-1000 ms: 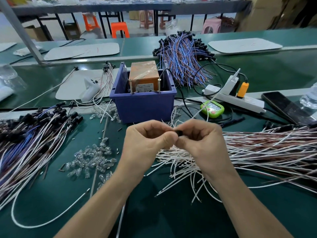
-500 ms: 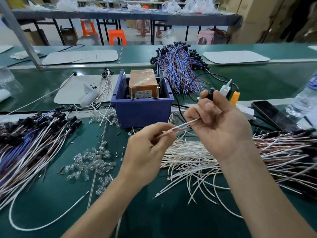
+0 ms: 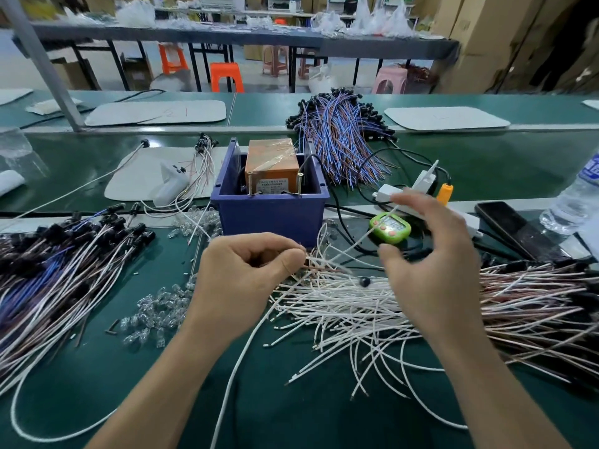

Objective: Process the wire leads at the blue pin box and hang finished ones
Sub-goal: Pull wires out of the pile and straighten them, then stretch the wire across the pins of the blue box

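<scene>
The blue pin box [image 3: 269, 218] stands mid-table, holding an orange-brown block [image 3: 272, 163] with two upright metal pins at its front. Just in front of it my left hand [image 3: 246, 280] pinches the bare ends of a thin wire lead [image 3: 324, 268]. The lead runs right to a small black cap [image 3: 364, 281] lying on the heap of loose white wires [image 3: 340, 315]. My right hand [image 3: 431, 264] hovers above that heap with fingers spread, gripping nothing. One white wire rises beside its index finger.
Capped leads lie heaped at the left [image 3: 64, 270] and right [image 3: 534, 303]; a blue-brown bundle [image 3: 340, 140] sits behind the box. Clear LEDs [image 3: 155, 312] are scattered left of my hand. A green timer [image 3: 390, 226], power strip [image 3: 421, 189], phone [image 3: 512, 228] and bottle [image 3: 577, 196] stand right.
My right hand let go of the lead's black cap, which dropped onto the white wires. The hand opened and sank. My left hand still pinches the lead's ends.
</scene>
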Demonstrator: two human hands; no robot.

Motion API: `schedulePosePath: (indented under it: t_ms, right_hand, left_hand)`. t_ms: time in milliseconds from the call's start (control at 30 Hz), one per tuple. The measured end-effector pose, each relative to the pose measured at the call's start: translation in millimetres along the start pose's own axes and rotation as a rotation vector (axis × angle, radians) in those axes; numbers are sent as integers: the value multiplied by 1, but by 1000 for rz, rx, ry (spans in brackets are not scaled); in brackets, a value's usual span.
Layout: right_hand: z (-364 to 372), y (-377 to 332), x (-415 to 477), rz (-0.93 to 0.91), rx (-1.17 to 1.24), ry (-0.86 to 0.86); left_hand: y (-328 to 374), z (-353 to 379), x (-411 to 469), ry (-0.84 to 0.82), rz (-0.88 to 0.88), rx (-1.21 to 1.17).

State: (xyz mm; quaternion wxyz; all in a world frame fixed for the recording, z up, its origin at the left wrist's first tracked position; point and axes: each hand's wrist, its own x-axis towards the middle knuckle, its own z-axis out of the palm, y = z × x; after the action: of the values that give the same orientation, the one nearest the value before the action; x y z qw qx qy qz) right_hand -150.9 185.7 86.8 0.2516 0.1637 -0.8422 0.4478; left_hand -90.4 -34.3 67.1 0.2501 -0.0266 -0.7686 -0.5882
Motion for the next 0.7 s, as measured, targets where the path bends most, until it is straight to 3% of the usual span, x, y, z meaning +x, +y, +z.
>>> schedulePosePath:
  t_ms: [33,100,200,433,567,700]
  right_hand:
    - [0,-9,-4,-164,5,-76]
    - [8,-25,-13,-311,75,-286]
    - [28,-35,-25,-299,57,-436]
    - [33,-22,-9,-256,128,-274]
    - [13,-12,23,-59,153,-154]
    - [5,-2,41,104,216,-148]
  left_hand:
    - [0,1,0,6,5,12]
    - [0,6,-2,21,8,-7]
    - [-1,12,-5,35,8,-75]
    - [-18,0,5,34,-156,-66]
    - [-26,-22,13,137,-263,-70]
    - [-29,-56,23,24,-361,-96]
